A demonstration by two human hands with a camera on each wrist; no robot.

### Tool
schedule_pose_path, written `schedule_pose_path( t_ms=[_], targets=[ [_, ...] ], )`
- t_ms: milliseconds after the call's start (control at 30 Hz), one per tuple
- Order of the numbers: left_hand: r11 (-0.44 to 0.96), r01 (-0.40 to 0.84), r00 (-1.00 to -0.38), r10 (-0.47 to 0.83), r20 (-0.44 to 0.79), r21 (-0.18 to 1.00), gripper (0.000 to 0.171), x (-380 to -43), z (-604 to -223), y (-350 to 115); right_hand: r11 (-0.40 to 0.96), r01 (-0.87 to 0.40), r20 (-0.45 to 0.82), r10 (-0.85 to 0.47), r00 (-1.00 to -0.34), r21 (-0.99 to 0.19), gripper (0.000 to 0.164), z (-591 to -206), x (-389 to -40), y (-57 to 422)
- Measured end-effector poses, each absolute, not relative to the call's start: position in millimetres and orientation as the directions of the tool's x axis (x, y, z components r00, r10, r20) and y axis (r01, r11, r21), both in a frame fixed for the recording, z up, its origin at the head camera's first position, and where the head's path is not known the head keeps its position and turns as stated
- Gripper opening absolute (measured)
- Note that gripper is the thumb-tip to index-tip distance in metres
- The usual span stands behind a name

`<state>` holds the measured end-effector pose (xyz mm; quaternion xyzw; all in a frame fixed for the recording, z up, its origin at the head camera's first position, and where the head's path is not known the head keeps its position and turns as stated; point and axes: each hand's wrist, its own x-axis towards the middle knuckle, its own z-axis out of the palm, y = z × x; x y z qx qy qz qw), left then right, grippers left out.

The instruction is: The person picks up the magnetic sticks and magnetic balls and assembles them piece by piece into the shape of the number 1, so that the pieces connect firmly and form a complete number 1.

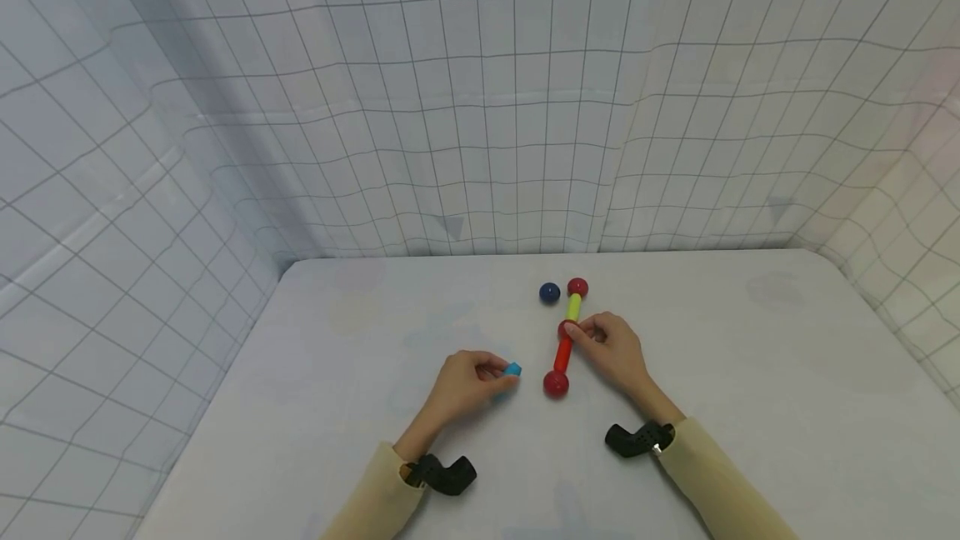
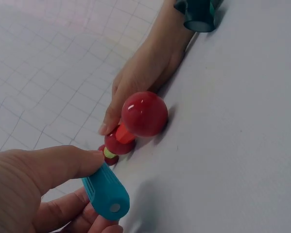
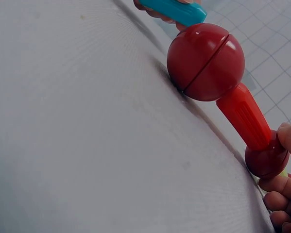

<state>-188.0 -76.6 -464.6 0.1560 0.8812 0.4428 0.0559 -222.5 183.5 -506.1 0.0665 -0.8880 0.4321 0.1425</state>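
My left hand (image 1: 463, 383) pinches a light blue magnetic stick (image 2: 105, 189) between thumb and fingers; a small grey disc shows at the stick's end. To its right, balls and sticks form a roughly straight chain on the table. A red ball (image 1: 556, 384) is at the near end, then a red stick (image 1: 562, 355), a middle red ball (image 3: 265, 158), a yellow-green stick (image 1: 573, 307) and a far red ball (image 1: 577, 287). With thumb and fingers, my right hand (image 1: 617, 354) holds the middle ball. In the head view, the blue stick is apart from the chain.
A loose dark blue ball (image 1: 550, 293) lies just left of the far red ball. The white table (image 1: 750, 373) ends at a grid-patterned curtain (image 1: 517, 148) behind and at both sides. Each wrist wears a black camera mount (image 1: 448, 476).
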Motion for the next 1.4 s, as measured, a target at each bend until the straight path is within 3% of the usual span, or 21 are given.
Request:
schedule_pose_path(
  t_ms=[900,1400],
  targets=[
    [0.472,0.145,-0.919,0.390,-0.059,0.870,0.026,-173.0,-469.0,-59.4,0.637,-0.241,0.313,0.000,-0.950,-0.733,0.028,-503.9,-221.0,184.0],
    [0.462,0.157,-0.910,0.412,-0.055,0.873,0.024,-169.8,-470.3,-55.2,0.624,-0.249,0.323,0.006,-0.946,-0.741,0.027,-502.2,-221.0,183.0]
  ],
)
